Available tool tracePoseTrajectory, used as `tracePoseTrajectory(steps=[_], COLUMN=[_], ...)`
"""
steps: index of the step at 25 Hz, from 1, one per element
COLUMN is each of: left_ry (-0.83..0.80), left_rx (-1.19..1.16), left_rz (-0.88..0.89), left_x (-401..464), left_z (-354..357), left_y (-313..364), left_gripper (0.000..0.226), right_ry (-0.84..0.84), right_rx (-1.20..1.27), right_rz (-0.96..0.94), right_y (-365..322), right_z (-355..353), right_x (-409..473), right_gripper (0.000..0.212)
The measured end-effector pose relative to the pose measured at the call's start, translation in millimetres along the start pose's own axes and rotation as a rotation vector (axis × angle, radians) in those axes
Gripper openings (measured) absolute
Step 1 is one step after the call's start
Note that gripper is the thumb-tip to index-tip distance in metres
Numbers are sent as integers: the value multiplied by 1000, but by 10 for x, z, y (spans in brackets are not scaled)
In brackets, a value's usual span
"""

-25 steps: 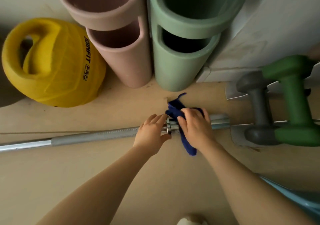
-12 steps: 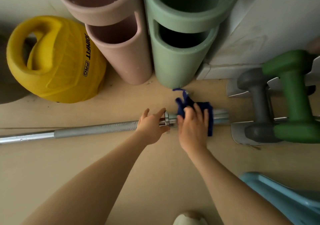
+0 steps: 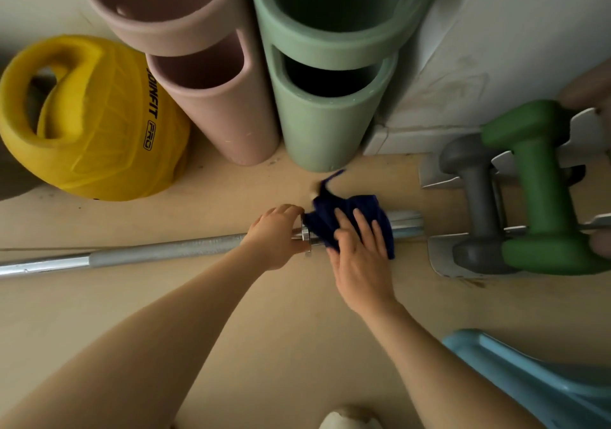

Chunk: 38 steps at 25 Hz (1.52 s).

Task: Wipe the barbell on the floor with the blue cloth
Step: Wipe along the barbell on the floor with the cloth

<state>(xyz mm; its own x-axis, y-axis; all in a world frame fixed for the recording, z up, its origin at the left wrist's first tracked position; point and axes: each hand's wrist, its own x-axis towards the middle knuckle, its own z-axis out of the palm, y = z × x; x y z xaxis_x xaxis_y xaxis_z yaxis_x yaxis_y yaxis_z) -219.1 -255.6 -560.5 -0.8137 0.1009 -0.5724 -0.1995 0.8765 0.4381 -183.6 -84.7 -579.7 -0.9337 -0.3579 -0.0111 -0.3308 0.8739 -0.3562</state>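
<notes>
A silver barbell (image 3: 158, 253) lies across the tan floor, running from the left edge to its sleeve end (image 3: 408, 225) on the right. My left hand (image 3: 276, 237) grips the bar just left of the collar. The dark blue cloth (image 3: 334, 214) is draped over the sleeve right of the collar. My right hand (image 3: 358, 256) presses flat on the cloth with its fingers spread, holding it against the bar. One corner of the cloth sticks up toward the wall.
A yellow handled medicine ball (image 3: 89, 121) sits at back left. Pink foam rollers (image 3: 215, 98) and green foam rollers (image 3: 327, 104) stand behind the bar. Grey dumbbell (image 3: 476, 197) and green dumbbell (image 3: 542, 190) lie on a rack at right. A light blue object (image 3: 535, 379) is at lower right.
My right hand has slid the cloth rightward along the sleeve and spread flatter on it. My left hand has closed more firmly around the bar by the collar.
</notes>
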Motion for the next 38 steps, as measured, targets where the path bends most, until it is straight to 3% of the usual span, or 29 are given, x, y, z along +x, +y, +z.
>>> tracePoseTrajectory(steps=[2, 5, 6, 7, 10, 11, 14, 15, 18, 19, 20, 23, 24, 27, 29, 30, 33, 34, 38], left_ry=[65, 91, 100, 110, 148, 164, 206, 208, 192, 191, 187, 157, 147, 124, 125, 131, 136, 131, 89], left_rx=[39, 48, 55, 68, 129, 141, 133, 127, 123, 120, 110, 40, 19, 70, 116, 119, 117, 122, 134], left_rz=[44, 46, 51, 57, 86, 95, 96, 91, 84, 80, 69, 14, -4, -13, -2, 0, -10, -17, -30], left_x=[-93, -176, -194, -213, -277, -294, -321, -323, -337, -339, -334, -287, -280, -258, -256, -249, -235, -229, -164], left_z=[37, 91, 109, 129, 214, 248, 311, 315, 299, 288, 276, 230, 210, 171, 167, 162, 126, 108, 42], left_y=[41, 72, 83, 97, 125, 121, 122, 124, 137, 140, 134, 123, 132, 153, 142, 137, 160, 169, 148], left_gripper=[63, 61, 59, 57, 51, 51, 51, 51, 55, 57, 58, 60, 61, 62, 64, 64, 62, 60, 52], right_ry=[-8, 74, 96, 106, 29, -24, 93, 84, -18, -84, -130, 0, 9, -8, 20, 51, 131, 145, 114], right_rx=[-53, 24, 26, -9, -59, -61, 22, -8, 20, 26, -15, -66, -30, 26, -27, -76, 23, 46, -20], right_rz=[-43, 486, 565, 526, 131, 150, 682, 664, 124, 29, 44, 509, 509, 81, -89, -49, 417, 424, -161], right_y=[338, 543, 485, 406, 460, 581, 668, 556, 271, 335, 438, 460, 282, -266, -142, -4, 64, -65, -36], right_z=[-108, -260, -264, -242, -238, -302, -321, -271, -130, -184, -229, -213, -178, 35, 39, 39, -33, -10, 70], right_x=[38, 259, 290, 259, 58, 117, 360, 355, 113, 121, 192, 358, 349, 147, 154, 197, 206, 198, 185], right_gripper=[20, 27, 26, 22, 21, 27, 32, 28, 18, 20, 23, 28, 26, 20, 25, 25, 19, 19, 26])
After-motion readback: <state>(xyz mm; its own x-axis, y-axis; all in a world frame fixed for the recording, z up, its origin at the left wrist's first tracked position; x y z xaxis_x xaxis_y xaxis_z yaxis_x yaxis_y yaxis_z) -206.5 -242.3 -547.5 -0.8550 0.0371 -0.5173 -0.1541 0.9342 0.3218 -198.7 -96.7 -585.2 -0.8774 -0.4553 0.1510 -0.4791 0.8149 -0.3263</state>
